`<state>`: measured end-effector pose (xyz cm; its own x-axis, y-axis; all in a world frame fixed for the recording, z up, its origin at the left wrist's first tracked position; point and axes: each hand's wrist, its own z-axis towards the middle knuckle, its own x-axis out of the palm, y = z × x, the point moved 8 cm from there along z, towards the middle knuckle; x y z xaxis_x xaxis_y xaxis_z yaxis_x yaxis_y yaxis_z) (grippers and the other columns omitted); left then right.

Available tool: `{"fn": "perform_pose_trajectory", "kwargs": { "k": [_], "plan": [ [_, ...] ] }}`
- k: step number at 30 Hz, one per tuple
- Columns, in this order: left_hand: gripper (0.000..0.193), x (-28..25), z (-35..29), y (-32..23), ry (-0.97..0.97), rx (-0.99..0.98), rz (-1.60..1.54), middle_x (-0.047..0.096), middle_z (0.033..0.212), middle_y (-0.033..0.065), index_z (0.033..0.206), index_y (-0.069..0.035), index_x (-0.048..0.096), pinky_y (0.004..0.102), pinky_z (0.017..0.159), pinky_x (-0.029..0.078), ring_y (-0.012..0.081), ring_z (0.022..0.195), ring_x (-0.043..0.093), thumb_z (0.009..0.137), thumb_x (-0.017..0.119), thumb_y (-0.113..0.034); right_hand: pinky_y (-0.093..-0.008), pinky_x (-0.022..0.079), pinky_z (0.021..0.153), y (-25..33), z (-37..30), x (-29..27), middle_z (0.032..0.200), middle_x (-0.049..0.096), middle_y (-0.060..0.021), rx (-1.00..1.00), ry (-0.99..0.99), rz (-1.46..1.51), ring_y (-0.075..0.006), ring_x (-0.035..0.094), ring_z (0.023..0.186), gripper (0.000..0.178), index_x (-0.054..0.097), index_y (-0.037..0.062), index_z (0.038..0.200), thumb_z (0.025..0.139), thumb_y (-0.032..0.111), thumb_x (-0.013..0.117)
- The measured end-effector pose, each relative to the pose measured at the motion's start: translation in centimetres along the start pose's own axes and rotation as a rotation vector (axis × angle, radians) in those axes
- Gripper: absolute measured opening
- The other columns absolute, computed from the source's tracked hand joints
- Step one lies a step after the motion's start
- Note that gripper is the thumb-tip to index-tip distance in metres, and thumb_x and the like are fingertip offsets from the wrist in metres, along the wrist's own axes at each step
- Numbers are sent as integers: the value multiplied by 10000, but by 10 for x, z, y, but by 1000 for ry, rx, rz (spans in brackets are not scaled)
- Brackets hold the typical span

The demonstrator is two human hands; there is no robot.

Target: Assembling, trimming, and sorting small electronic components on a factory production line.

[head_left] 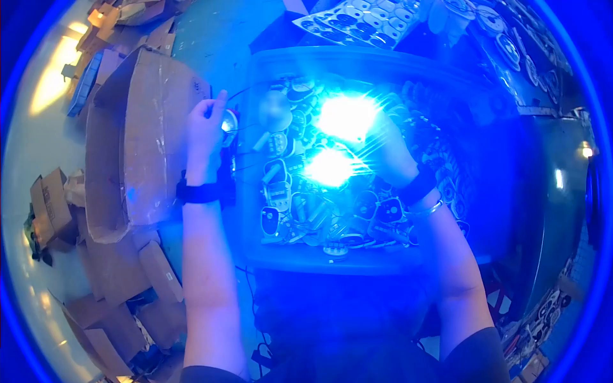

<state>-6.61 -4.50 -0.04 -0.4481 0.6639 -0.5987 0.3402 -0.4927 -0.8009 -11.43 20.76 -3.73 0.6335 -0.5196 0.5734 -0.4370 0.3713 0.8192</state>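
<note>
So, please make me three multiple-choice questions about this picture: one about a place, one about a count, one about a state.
1. Where is the large cardboard box?
A. To the left of the bin
B. Inside the bin
C. To the right of the bin

2. How many bright light glares shine over the bin?
A. None
B. Two
C. Five

3. What is the left hand doing?
A. Resting flat on the floor
B. Holding a small round part with thin wires
C. Hanging empty below the bin

Answers:
1. A, the box lies beside the left hand, left of the bin of small parts.
2. B, one glare sits above the other, near the right hand.
3. B, the small round part sits at its fingers, at the bin's left edge.
</note>
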Motion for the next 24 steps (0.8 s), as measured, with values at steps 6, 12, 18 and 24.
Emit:
{"fn": "perform_pose_trajectory", "kwargs": {
  "k": [6,12,18,24],
  "plan": [
    [283,-4,-31,-44,-30,-80,-483,535,571,10,773,-56,534,189,393,348,73,443,483,817,550,-335,-317,407,849,66,-35,42,1094,510,-113,-406,-228,-1033,-207,509,971,400,452,19,1129,750,92,557],
    [269,1,-58,-90,83,-10,-547,505,543,-5,738,-50,549,181,386,318,49,437,456,820,556,-307,-334,420,811,88,-71,72,1037,537,-131,-572,-267,-1378,-261,519,929,410,496,33,1092,715,149,607],
    [245,23,-98,-144,189,222,-351,507,561,-12,758,-37,577,170,402,307,30,465,442,823,560,-273,-335,426,773,100,-117,67,1024,511,-138,-462,-377,-1338,-281,525,939,590,434,18,1110,611,138,725],
    [215,92,-142,-217,636,368,-272,535,646,-9,842,14,565,195,540,370,44,626,491,834,542,-200,-317,435,754,124,-189,39,988,534,-130,-381,-582,-1387,-256,543,908,568,458,22,1079,596,133,737]
  ]
}}
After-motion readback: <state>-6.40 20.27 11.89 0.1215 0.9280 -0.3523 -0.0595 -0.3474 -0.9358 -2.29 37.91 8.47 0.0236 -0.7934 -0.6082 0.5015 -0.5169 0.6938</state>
